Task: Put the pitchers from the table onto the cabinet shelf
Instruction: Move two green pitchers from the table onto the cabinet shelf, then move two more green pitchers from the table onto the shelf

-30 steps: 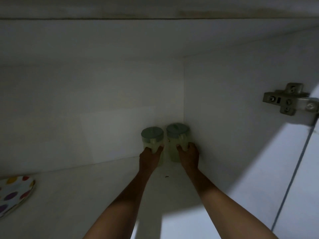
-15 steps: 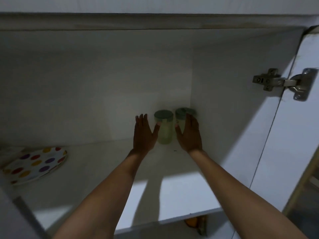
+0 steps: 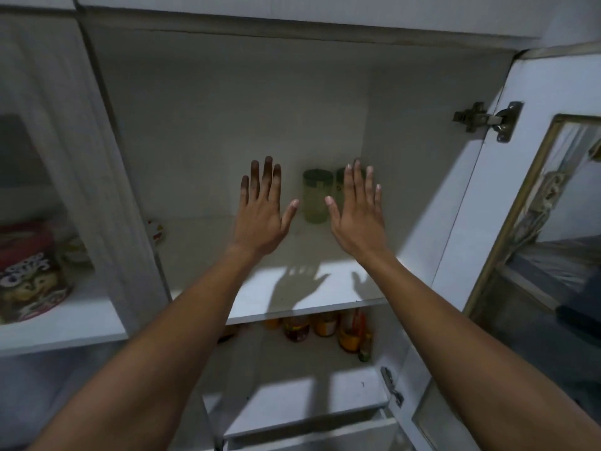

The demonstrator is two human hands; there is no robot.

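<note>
Now both spread flat and empty, left hand and right hand; two green pitchers upright, tucked into the cabinet shelf back corner at one o'clock, probably to leave room; at nine o'clock, tin lettering unreadable.

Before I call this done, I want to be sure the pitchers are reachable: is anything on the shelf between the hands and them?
Nothing visible. The left hand and right hand are open, and the shelf before the two pitchers in the back right corner is bare.
</note>
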